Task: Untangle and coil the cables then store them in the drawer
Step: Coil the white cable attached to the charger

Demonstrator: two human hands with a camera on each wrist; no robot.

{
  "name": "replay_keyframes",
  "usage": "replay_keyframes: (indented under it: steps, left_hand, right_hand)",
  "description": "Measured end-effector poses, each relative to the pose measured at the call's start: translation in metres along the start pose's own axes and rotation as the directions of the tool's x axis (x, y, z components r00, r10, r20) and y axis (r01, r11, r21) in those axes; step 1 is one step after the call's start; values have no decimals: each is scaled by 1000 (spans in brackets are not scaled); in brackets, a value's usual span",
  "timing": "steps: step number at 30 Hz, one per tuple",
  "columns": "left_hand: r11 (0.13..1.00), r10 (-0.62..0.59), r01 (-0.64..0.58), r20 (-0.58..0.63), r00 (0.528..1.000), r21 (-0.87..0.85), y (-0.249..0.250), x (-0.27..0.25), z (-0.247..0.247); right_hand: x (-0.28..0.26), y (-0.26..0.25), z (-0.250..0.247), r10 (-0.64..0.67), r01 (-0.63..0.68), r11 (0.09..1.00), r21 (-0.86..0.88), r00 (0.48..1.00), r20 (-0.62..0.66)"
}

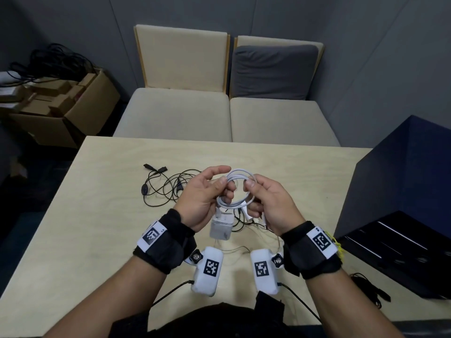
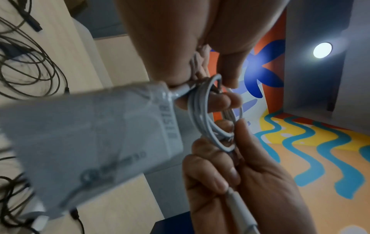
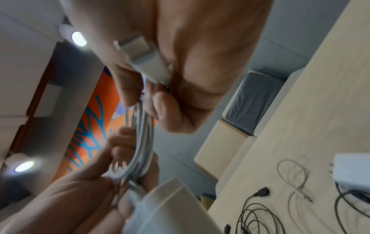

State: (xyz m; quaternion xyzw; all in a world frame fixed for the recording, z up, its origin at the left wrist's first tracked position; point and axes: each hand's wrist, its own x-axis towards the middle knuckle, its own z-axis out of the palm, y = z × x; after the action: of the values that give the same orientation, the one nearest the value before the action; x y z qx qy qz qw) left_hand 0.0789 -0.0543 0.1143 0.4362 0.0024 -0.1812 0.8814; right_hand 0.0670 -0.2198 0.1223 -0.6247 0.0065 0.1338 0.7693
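1. The surface [image 1: 97,215] carries the rest of the job: a loose black cable [image 1: 168,189] sprawls toward its far left part, and thin pale leads [image 1: 256,226] lie near its middle, under the raised hands. Leave these alone until the white coil is finished, I would say.
2. The dark drawer unit [image 1: 402,215] stands at the right edge of the surface, with an open drawer facing the near right corner. The coil should go there only once it holds its shape.
3. The left hand [image 1: 202,201] has thumb and fingers curled round the left side of the white cable [image 1: 240,189], which is held in the air above the middle of the surface. Keep this grip as the fixed anchor, so the loops stay stacked.
4. The right hand [image 1: 271,203] pinches the coil's right side and holds the free plug [image 3: 144,58] against its palm. A good finish, in my judgement, is to pass that end round the bundle to lock it.
5. The white charger block [image 1: 220,228] hangs below the coil. Its weight may pull loops loose, so support it during the move to the drawer
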Motion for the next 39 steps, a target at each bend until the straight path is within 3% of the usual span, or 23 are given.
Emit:
replay_keyframes:
  steps: [5, 9, 13, 16, 24, 26, 28, 30, 31, 35, 39]
  left_hand:
    - [985, 47, -39, 43, 998, -171, -3, -4, -4]
    - [993, 98, -96, 25, 995, -63, 0, -4, 2]
    - [989, 123, -116, -76, 989, 93, 3, -2, 8]
    - [980, 130, -111, -115, 985, 164, 9, 0, 5]
    - [971, 127, -88, -167, 978, 220, 12, 1, 7]
    - [967, 115, -74, -159, 981, 245, 11, 1, 7]
    - [969, 102, -63, -156, 982, 239, 9, 1, 9]
    - [978, 98, -65, -157, 983, 200, 9, 2, 12]
    - [980, 100, -71, -155, 983, 185, 9, 2, 13]
    - [982, 116, -91, -147, 982, 166, 13, 5, 16]
    - [984, 127, -107, -139, 982, 142, 12, 8, 17]
  right_hand:
    - [1, -1, 12, -15, 19, 999, 37, 995, -98]
    - [2, -1, 8, -9, 10, 1000, 15, 995, -100]
    - [1, 0, -4, -49, 46, 971, -236, 999, -10]
    - [0, -4, -18, -85, 71, 923, -378, 996, -19]
    - [-3, -19, -40, -116, 70, 589, -805, 993, 1]
    - [0, -14, -40, -170, 61, 473, -879, 985, -23]
    - [3, -8, -38, -284, 49, 432, -900, 955, -84]
    - [7, -5, -32, -359, 44, 473, -880, 922, -147]
    - [8, -3, -29, -361, 35, 537, -843, 912, -192]
    - [9, -9, -13, -186, 19, 913, -407, 908, -376]
    - [12, -17, 0, -110, 99, 994, -47, 917, -383]
